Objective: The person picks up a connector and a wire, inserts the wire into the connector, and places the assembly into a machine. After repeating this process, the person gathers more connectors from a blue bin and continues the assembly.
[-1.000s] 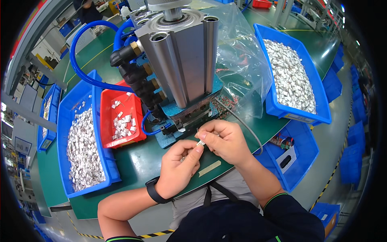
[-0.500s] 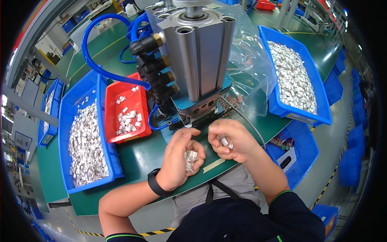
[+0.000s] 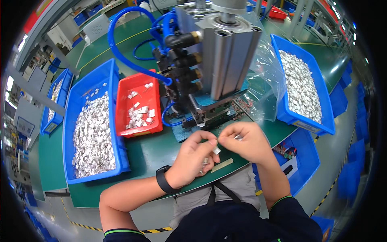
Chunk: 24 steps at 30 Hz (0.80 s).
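Note:
My left hand (image 3: pixel 192 156) is closed, pinching one small white block-shaped part (image 3: pixel 216 150) between thumb and forefinger. Several more such parts with thin wire leads are tucked under its other fingers. Close by on the right, my right hand (image 3: pixel 250 144) is curled, its thumb and forefinger pressed together near the left fingertips. White parts (image 3: pixel 238 137) show inside its curled fingers; whether its fingertips grip anything is too small to tell. Both hands are just in front of a press with a metal cylinder (image 3: pixel 231 60), above the green table (image 3: pixel 161 155).
Left of the press stand a red bin (image 3: pixel 157 105) with some white parts and a blue bin (image 3: pixel 122 155) heaped with them. Another full blue bin (image 3: pixel 328 117) is at the right. Blue air hoses (image 3: pixel 121 50) loop beside the press; a clear plastic bag (image 3: pixel 268 80) lies behind it.
My hands have come together, fingertips nearly meeting. The left thumb and forefinger now pinch a single white part. The whole view has shifted, so the press and bins appear farther right.

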Motion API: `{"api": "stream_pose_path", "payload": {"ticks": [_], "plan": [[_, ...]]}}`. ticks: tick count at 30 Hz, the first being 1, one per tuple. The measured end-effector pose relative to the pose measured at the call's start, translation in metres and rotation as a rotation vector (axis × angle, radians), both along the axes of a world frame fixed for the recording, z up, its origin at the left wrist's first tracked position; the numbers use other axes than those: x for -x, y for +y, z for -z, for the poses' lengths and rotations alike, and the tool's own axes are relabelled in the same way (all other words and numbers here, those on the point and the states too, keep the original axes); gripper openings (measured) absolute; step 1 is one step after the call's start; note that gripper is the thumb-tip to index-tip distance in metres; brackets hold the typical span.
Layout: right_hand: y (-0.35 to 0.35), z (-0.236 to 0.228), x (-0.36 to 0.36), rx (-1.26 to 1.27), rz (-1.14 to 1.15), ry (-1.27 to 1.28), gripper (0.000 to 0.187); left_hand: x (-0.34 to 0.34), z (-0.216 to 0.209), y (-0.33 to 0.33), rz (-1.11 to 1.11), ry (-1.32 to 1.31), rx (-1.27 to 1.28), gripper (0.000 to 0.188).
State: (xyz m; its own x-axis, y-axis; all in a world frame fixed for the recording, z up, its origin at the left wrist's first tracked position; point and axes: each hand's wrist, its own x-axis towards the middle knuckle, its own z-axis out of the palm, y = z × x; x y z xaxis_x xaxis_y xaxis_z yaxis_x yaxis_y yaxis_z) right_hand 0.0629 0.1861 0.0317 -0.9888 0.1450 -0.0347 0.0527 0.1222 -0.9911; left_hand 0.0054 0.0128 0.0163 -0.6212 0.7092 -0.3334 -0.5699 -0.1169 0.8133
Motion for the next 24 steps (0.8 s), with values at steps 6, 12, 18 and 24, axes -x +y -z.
{"api": "stream_pose_path", "payload": {"ticks": [6,12,18,24], "plan": [[0.007,-0.007,-0.001,0.165,-0.012,-0.18,0.012,-0.006,0.001,-0.002,0.115,0.112,0.032,0.014],[0.023,-0.011,0.003,0.018,-0.158,-0.108,0.013,-0.005,0.0,0.0,0.154,0.113,0.003,0.013],[0.011,0.0,0.001,0.071,-0.136,-0.142,0.022,-0.003,0.002,-0.004,-0.08,-0.066,-0.077,0.012],[-0.005,0.015,-0.003,0.361,-0.007,-0.087,0.017,-0.003,0.002,0.0,-0.095,-0.074,-0.058,0.009]]}}
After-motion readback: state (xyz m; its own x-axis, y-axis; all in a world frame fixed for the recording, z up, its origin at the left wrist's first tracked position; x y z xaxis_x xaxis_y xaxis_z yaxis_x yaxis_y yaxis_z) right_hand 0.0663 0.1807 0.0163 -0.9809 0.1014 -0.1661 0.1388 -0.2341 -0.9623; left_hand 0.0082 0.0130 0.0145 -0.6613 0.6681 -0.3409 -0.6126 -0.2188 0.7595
